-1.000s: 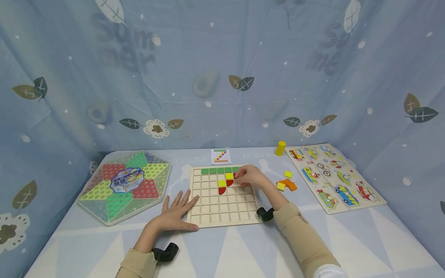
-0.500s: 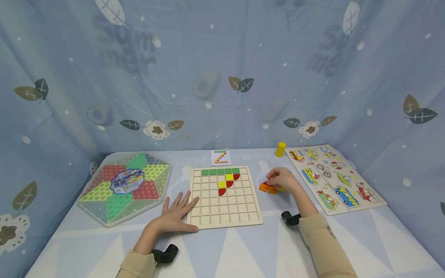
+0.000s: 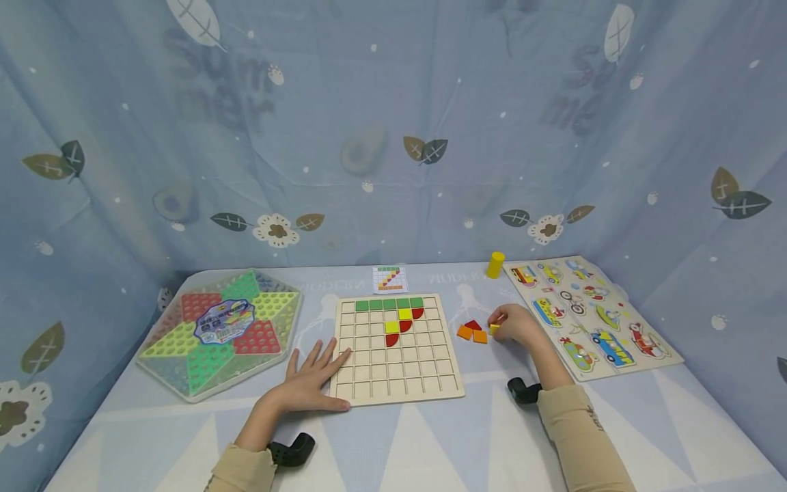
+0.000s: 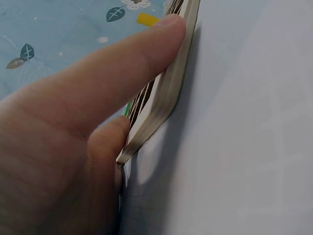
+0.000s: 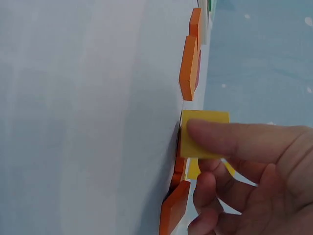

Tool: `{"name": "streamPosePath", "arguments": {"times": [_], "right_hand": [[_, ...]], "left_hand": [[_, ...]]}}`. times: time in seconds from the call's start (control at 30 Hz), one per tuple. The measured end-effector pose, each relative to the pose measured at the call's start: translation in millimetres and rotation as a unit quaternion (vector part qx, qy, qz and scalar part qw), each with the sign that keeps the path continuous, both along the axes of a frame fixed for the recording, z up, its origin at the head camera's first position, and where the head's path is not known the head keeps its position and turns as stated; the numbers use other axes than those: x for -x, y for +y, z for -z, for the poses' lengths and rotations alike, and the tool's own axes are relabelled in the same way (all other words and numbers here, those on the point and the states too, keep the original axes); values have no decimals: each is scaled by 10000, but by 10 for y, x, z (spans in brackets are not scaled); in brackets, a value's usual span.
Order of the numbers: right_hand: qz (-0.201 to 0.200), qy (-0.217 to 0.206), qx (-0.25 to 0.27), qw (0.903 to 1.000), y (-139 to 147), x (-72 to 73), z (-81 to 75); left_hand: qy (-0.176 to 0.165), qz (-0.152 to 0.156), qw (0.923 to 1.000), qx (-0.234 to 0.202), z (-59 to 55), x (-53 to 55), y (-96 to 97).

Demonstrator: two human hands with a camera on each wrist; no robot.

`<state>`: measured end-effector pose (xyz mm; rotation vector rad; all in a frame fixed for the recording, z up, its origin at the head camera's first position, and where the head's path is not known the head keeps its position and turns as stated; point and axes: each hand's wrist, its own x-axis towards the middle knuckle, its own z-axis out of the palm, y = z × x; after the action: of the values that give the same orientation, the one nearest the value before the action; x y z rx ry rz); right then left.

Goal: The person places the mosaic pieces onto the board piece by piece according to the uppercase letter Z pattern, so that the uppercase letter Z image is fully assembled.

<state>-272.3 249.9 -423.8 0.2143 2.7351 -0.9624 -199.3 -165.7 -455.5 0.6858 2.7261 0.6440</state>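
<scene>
My left hand, fingers spread, rests on the left edge of a wooden grid board; its thumb lies on the board's near edge in the left wrist view. Set in the grid are a row of green squares, two yellow squares and three red quarter-round pieces. To the board's right, my right hand pinches a yellow square tile under the thumb. Beside that hand lie orange tiles and a red piece. Another yellow tile shows behind the fingers.
A small pattern card lies beyond the board. A yellow cylinder stands at the back, near a picture puzzle board on the right. On the left is a hexagonal Chinese checkers set. A blue curtain hangs behind.
My right hand has moved from the board's upper right to the loose tiles and now pinches a yellow tile. A third red piece shows on the board. My left hand stays put.
</scene>
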Motion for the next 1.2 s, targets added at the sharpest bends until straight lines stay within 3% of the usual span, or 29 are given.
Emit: {"name": "streamPosePath", "arguments": {"times": [0.2,0.43,0.57,0.73,0.83,0.97,1.2], "right_hand": [[89,28,729,9973,-112,43,-89],[-54,255,1600,9868,-501,72,-178],[-400,327,2072,9769,-784,83,-188],[-1154,324,2436,9624,-1156,97,-196],[-1570,304,2384,9579,-1368,102,-187],[-1771,144,2105,9613,-1618,100,-151],[-2259,360,1121,9670,-1814,139,-49]], "left_hand": [[-20,-17,10000,8,5,0,-4],[-20,-57,10000,63,-5,-8,-2],[-22,-67,9999,73,-4,-8,0],[-70,-136,9999,-9,21,6,12],[-79,-224,9997,-52,49,23,22],[-82,-277,9996,-64,66,34,26],[-123,-276,9995,-77,38,22,29]]}}
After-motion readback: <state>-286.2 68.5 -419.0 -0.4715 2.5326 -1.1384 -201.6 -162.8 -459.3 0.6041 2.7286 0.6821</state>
